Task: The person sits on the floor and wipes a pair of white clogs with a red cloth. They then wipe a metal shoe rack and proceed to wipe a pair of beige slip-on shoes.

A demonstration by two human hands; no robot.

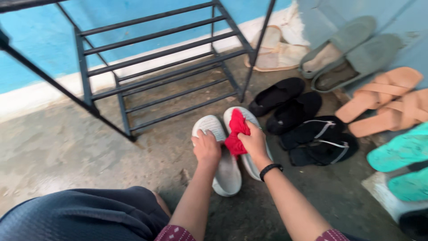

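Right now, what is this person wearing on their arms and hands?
Both hands are bare, no gloves. The right hand has a black band at the wrist; the left hand wears nothing. Short maroon patterned sleeves show at the upper arms.

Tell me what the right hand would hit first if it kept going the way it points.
The right hand points up-left, pressing a red cloth on a white shoe. Straight on, it would probably meet the rack at its lowest bars first, though depth is unclear.

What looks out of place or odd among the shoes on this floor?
The dark metal shoe rack holds nothing, while every pair lies on the concrete floor beside it. The grey slip-on shoes lean tilted against the wall. Nothing looks spilled or broken.
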